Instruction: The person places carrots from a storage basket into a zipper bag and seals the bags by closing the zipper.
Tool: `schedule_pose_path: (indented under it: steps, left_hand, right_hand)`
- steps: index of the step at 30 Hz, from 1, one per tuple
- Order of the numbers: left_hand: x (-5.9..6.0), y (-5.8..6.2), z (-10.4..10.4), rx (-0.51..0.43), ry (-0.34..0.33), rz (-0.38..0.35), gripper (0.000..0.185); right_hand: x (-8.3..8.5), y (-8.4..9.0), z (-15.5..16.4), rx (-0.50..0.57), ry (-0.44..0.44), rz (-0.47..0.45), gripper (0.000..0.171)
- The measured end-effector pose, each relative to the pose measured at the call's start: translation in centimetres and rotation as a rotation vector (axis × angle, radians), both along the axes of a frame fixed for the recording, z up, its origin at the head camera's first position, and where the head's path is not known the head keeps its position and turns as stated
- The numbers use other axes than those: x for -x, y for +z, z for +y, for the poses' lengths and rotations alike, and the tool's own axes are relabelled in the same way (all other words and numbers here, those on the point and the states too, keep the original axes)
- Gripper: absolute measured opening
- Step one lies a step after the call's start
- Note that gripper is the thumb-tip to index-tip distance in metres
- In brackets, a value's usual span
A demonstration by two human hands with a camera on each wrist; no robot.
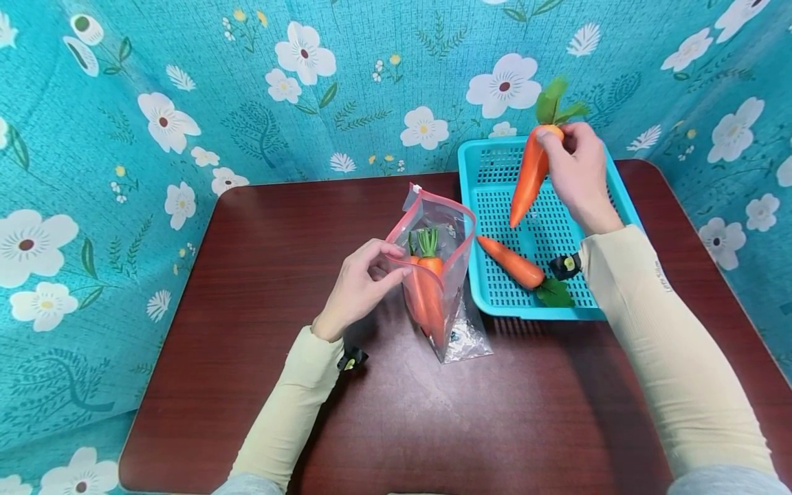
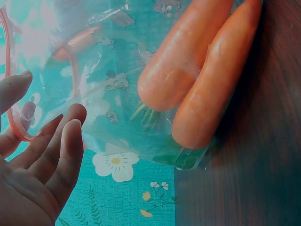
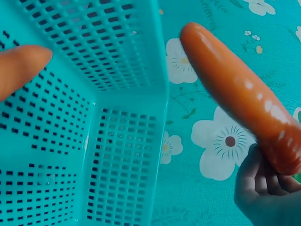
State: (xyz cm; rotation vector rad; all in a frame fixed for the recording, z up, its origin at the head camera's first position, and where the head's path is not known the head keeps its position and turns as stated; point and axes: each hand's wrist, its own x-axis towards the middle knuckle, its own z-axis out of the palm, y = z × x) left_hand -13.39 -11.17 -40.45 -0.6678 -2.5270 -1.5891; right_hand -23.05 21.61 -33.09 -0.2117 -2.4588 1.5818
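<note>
With its thumb and fingers near the top, my right hand (image 1: 579, 165) grips a carrot (image 1: 530, 180), its leaves up and its tip hanging over the turquoise basket (image 1: 495, 302). The right wrist view also shows this carrot (image 3: 240, 84) in the right hand (image 3: 263, 188). At the open mouth of a clear zip bag (image 1: 454, 275), my left hand (image 1: 359, 283) pinches the red-edged rim. Two carrots (image 2: 216, 75) stand inside the bag, leafy ends toward its mouth. Another carrot (image 1: 510, 262) lies in the basket, tip to the left.
The bag and basket sit side by side on a dark red-brown table (image 1: 272, 275). Behind the table hangs a turquoise floral cloth (image 1: 371, 89). A flat piece of clear plastic (image 1: 470, 337) lies at the bag's lower right.
</note>
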Motion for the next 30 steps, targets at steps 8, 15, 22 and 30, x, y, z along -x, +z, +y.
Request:
schedule_pose_path:
  steps: [8,15,22,30]
  left_hand:
    - [0.0,0.0,0.0,0.001,-0.002,0.004,0.029]
    - [0.0,0.1,0.1,-0.016,-0.012,-0.006,0.033]
    - [0.0,0.2,0.3,-0.018,-0.011,-0.012,0.035]
    - [0.2,0.0,0.3,-0.042,-0.016,0.009,0.035]
  right_hand:
    - [-0.3,1.1,-1.0,0.217,-0.006,0.124,0.041]
    - [-0.7,1.6,-2.4,0.353,0.062,0.163,0.039]
    - [-1.1,1.8,-4.0,0.439,0.139,0.194,0.033]
    - [-1.3,1.8,-5.5,0.293,0.174,0.159,0.026]
